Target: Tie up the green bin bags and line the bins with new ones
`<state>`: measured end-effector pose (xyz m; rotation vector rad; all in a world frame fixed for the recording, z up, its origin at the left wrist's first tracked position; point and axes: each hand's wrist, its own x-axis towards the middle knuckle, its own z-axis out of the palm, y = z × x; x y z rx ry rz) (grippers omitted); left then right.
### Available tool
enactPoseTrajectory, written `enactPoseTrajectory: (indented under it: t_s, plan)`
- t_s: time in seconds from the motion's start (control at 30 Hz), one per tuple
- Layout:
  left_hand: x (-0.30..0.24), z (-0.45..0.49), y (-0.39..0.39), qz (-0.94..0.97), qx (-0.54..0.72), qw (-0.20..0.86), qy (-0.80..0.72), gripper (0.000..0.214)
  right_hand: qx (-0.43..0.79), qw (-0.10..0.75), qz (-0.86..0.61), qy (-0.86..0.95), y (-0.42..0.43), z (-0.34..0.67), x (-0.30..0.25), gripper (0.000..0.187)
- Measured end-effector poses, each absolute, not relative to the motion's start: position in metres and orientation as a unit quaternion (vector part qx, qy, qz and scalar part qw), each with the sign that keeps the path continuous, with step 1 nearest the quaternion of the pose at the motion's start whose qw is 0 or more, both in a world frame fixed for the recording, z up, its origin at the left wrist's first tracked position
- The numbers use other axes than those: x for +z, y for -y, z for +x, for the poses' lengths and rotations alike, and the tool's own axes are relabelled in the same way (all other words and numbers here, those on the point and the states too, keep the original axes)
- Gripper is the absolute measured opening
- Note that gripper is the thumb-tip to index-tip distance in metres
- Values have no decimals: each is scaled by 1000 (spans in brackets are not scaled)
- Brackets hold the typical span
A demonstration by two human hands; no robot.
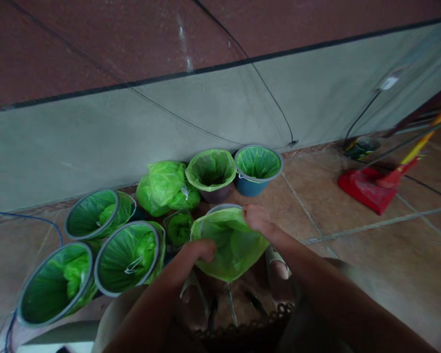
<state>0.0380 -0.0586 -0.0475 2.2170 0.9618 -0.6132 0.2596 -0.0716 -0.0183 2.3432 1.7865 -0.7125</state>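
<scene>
A small bin stands on the floor just in front of my feet, with a light green plastic bag draped over its rim. My left hand is closed on the near left edge of the bag. At the far right edge, my right hand pinches the bag against the bin's rim. Much of the bin is hidden under the bag.
Several other bins with green liners stand along the grey wall, beside a tied green bag. A red dustpan and a broom handle lie on the tiled floor at right. Cables run down the wall.
</scene>
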Motion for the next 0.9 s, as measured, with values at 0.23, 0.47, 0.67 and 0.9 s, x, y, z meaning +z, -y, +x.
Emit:
enactPoseTrajectory:
  t_s: [0.23, 0.47, 0.67, 0.9]
  plan:
    - [-29, 63, 44, 857, -49, 294, -420, 31, -243, 69, 758, -601, 71, 260, -19, 38]
    - [-30, 61, 29, 862, 75, 152, -478, 45, -243, 46, 731, -636, 73, 257, -13, 37]
    - [-40, 56, 26, 845, -10, 145, -515, 44, -243, 16, 700, -672, 73, 255, -12, 35]
    - [-44, 60, 34, 857, -23, 159, -490, 30, -230, 38, 704, -670, 71, 253, -16, 35]
